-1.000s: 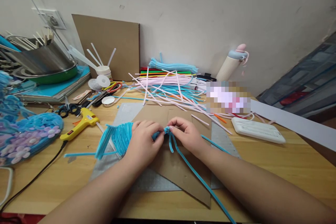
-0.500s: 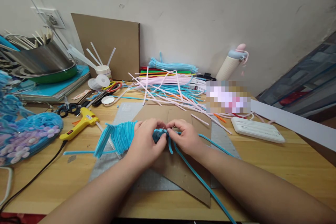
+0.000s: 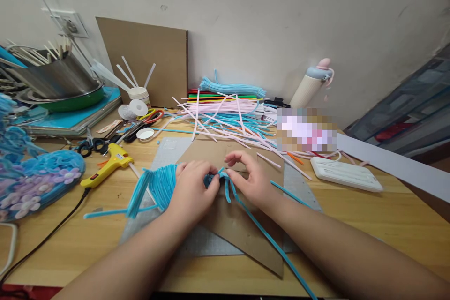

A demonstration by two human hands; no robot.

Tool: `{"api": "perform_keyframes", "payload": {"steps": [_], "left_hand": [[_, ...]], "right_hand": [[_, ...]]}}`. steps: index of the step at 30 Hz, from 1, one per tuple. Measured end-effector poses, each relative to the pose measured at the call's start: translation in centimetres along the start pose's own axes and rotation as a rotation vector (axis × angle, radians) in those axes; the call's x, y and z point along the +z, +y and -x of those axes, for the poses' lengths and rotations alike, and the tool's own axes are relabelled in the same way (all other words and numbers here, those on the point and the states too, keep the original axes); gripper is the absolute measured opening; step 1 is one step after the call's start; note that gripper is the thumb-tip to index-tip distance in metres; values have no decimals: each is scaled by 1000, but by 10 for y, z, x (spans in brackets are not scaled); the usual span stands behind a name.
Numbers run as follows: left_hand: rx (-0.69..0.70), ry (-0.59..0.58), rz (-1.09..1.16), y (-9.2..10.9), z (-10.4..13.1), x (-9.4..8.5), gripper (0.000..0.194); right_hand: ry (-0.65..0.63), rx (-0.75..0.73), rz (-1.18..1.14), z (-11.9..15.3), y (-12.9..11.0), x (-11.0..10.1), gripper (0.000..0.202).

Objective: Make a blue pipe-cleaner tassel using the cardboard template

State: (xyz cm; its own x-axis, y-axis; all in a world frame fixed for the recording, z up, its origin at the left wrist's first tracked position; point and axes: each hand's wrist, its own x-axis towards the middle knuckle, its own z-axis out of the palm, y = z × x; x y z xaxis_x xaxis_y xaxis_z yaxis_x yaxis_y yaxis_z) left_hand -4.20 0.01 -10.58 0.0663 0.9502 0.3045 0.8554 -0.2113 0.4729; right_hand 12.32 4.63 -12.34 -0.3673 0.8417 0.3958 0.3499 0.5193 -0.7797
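Observation:
My left hand (image 3: pixel 191 192) grips a bundle of blue pipe cleaners (image 3: pixel 156 186) that fans out to the left over a brown cardboard sheet (image 3: pixel 239 229). My right hand (image 3: pixel 249 179) pinches a single blue pipe cleaner (image 3: pixel 267 243) at the bundle's right end, where it is wound around the bundle. Its index finger is lifted. That long strand trails toward the near right table edge. Both hands meet at the wound spot, which my fingers partly hide.
A yellow glue gun (image 3: pixel 108 161) with a black cord lies left, scissors (image 3: pixel 92 146) behind it. Loose pink and blue pipe cleaners (image 3: pixel 225 119) are heaped at the back. A white flat device (image 3: pixel 346 174) lies right, a bottle (image 3: pixel 311 83) leans on the wall, blue craftwork (image 3: pixel 31 180) sits far left.
My right hand's fingers have spread and its index finger has lifted while it turns the strand at the bundle's end. The left hand stays put on the bundle.

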Motion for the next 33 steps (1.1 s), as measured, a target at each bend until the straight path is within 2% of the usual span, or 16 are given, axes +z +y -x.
{"api": "perform_keyframes", "payload": {"steps": [2,4,7,9,12,14,17,22,24,28,33], "left_hand": [[-21,23,-5,-1,0,0,7],[-22,26,-2,-1,-1,-1,7],[-2,1,10,0,-2,-2,6],[11,-16,24,1,-2,-3,6],[37,-65,40,5,-3,-7,8],[61,-106,24,7,-3,-9,9],[96,-144,-27,8,-2,-10,9],[104,-158,-53,5,-1,-10,7],[94,-155,-50,4,-1,-10,6],[78,-137,-69,3,-1,-10,8],[73,-142,-72,2,-1,-8,11]], "right_hand": [[21,-52,81,0,-2,-4,31],[-20,-106,187,0,-5,-7,31],[-107,-136,238,-1,-5,-7,14],[-110,-65,174,-2,0,-5,7],[-46,133,29,-5,8,-2,10],[-32,190,-35,-7,10,-3,11],[-85,129,-43,-7,5,-8,12],[-318,-20,142,-4,-8,-16,18],[-360,-47,198,-2,-9,-16,19],[-290,-20,164,-2,-6,-13,6],[-238,87,55,-2,-4,-8,9]]}}
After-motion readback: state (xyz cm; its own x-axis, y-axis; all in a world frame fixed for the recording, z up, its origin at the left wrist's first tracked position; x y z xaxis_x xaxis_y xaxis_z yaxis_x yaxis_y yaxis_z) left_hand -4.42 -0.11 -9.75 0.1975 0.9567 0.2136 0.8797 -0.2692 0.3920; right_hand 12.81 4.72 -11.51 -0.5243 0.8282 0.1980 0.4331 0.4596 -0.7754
